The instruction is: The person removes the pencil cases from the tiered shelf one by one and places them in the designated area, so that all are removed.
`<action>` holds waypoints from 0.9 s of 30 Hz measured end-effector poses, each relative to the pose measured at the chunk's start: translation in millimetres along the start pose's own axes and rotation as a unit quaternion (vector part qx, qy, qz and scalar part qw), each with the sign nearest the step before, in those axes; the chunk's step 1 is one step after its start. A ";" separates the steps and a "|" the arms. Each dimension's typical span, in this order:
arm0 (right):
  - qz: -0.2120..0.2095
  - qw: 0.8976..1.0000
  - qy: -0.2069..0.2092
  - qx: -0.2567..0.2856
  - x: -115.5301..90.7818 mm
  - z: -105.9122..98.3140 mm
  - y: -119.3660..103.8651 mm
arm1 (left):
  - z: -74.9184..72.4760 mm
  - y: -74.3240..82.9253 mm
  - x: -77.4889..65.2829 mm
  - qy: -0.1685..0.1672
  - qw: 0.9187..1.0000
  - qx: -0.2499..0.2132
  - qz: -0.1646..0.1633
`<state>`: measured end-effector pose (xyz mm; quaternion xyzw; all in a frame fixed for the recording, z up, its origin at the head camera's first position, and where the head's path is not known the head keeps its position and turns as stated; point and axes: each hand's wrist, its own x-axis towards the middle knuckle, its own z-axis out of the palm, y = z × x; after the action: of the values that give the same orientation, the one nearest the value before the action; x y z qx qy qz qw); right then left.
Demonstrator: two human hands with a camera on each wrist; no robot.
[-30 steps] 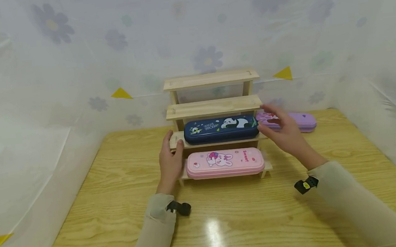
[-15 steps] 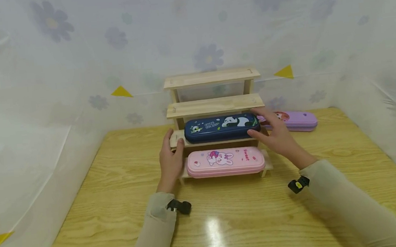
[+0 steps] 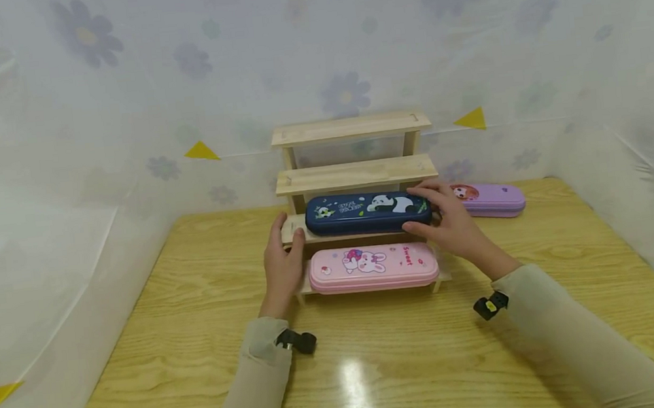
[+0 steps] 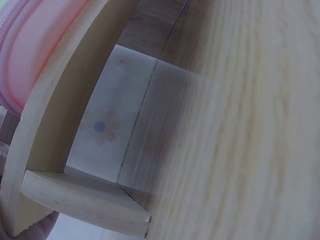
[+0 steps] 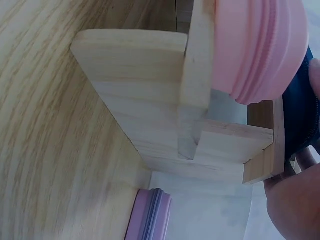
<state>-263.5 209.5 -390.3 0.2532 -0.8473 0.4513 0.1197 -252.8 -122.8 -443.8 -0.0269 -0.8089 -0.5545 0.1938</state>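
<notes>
A navy pencil case (image 3: pixel 357 214) with a panda print lies on the second step from the bottom of a tiered wooden shelf (image 3: pixel 354 175). My right hand (image 3: pixel 449 222) grips its right end, the thumb at the front and the fingers over the top and behind. In the right wrist view, part of that hand (image 5: pixel 295 200) shows against the navy case (image 5: pixel 300 110). My left hand (image 3: pixel 282 267) holds the left end of the same step between thumb and fingers. A pink pencil case (image 3: pixel 373 268) with a rabbit print rests on the lowest step.
A purple pencil case (image 3: pixel 489 200) lies on the wooden table (image 3: pixel 354 359), behind and right of the shelf. The upper two steps rise behind the navy case. A white flower-patterned curtain (image 3: pixel 342 51) closes off the back and sides.
My right hand has moved left from beside the navy case's right end onto it, uncovering more of the purple case. The left hand has kept its place on the shelf.
</notes>
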 end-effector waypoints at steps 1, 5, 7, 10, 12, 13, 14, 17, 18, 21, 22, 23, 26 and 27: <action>0.001 1.000 -0.001 0.002 0.2 0.3 1.1 | 0.0 -0.1 0.1 0.000 1.000 0.000 0.002; -0.006 1.000 -0.002 -0.016 -1.1 0.2 5.0 | -0.1 -0.4 0.6 0.000 1.000 0.005 0.004; -0.010 0.999 -0.001 -0.032 -2.5 -0.4 5.9 | -0.4 -0.7 0.7 -0.001 1.000 0.006 0.007; -0.013 0.999 -0.004 -0.046 -4.6 -1.7 5.0 | -0.7 -1.5 0.9 -0.001 1.000 0.009 0.007; -0.013 0.999 -0.003 -0.051 -5.5 -3.0 4.3 | -0.7 -1.7 0.7 0.000 1.000 0.012 0.006; -0.013 0.999 -0.004 -0.052 -6.3 -3.8 3.7 | -0.6 -1.7 0.6 0.000 1.000 0.013 0.006; -0.012 0.998 -0.004 -0.054 -6.8 -4.7 3.5 | -0.5 -1.8 0.7 0.000 1.000 0.015 0.004; -0.006 0.998 -0.003 -0.059 -8.9 -7.9 3.4 | -0.3 -1.0 0.6 0.000 1.000 0.016 0.004; -0.003 0.998 -0.004 -0.061 -9.8 -9.0 3.3 | -0.3 -0.9 0.6 0.000 1.000 0.017 0.004; -0.002 0.998 -0.005 -0.066 -12.0 -12.5 4.3 | -0.1 -0.9 0.7 -0.001 1.000 0.017 0.003; -0.004 0.998 -0.004 -0.067 -12.7 -13.7 4.7 | -0.1 -1.0 0.7 -0.001 1.000 0.018 0.003; -0.006 0.998 -0.003 -0.067 -13.3 -14.8 5.1 | -0.2 -0.8 0.7 -0.002 1.000 0.018 0.004; -0.009 0.998 -0.002 -0.067 -15.3 -18.4 7.1 | -0.4 -1.3 0.6 -0.001 1.000 0.019 0.005; -0.009 0.998 -0.001 -0.065 -16.1 -19.6 7.7 | -0.5 -1.4 0.6 -0.001 1.000 0.020 0.005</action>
<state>-254.5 234.5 -391.6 0.2527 -0.8728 0.3937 0.1390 -253.5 -123.9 -444.7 -0.0277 -0.8200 -0.5368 0.1968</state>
